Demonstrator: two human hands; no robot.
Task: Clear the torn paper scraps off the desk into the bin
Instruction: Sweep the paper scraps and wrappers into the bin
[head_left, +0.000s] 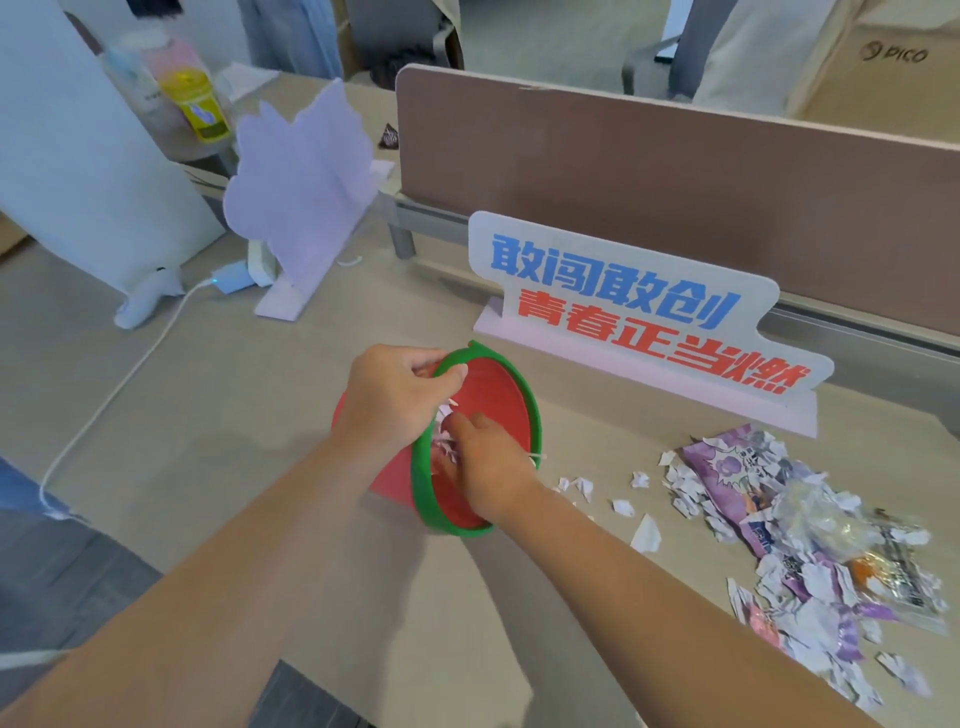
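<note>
- Red bin (498, 400) with its green rim sits tipped on the worktop (218, 395), mouth turned toward the camera and to the right
- Left hand (395, 400) is clamped on the far-left part of the rim, thumb and fingers pinching the green edge, grip closed around it
- Right hand (488, 467) reaches into the mouth of the bin, fingers curled down among white and pink scraps; whether that grip has hold of any paper or has let go, I cannot tell
- A small heap of scraps (445, 431) shows inside the bin, between the two hands
- Out to the right, the big pile of torn paper (810, 551) lies on the worktop, purple-and-white pieces mixed with crumpled clear plastic and an orange bit
- A trail of loose white bits (623, 506) lies scattered between the bin and that pile, apart from both
- Behind the bin stands a sign (644, 317) with blue and red Chinese lettering, against the brown divider panel (675, 176)
- Far left, a pale cut-out stand (301, 192), a white charger cable (104, 405) running across the worktop, and a yellow bottle (195, 106) further back
</note>
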